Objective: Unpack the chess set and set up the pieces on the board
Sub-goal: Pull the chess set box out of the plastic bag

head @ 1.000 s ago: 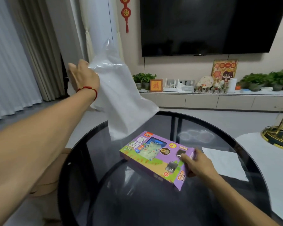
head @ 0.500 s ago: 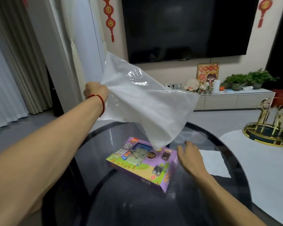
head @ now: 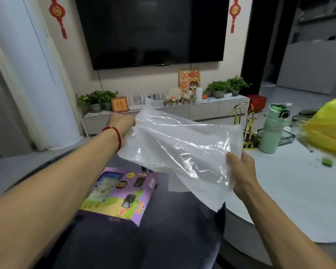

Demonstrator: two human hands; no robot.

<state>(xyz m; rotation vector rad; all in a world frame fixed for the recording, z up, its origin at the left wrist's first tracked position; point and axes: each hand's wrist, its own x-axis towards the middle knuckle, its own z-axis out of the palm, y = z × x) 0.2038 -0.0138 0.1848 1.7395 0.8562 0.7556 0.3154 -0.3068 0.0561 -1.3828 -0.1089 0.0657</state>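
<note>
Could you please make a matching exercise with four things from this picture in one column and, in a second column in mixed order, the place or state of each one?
Things:
1. plastic bag
2. purple box
3. green bottle
4. yellow bag

Places or states:
A. stands upright on the white table
B. lies closed on the dark glass table
C. at the right edge of the picture, on the white table
D. held in the air by the left hand and the right hand

Pairs: 1-D, 2-B, 3-A, 4-C
</note>
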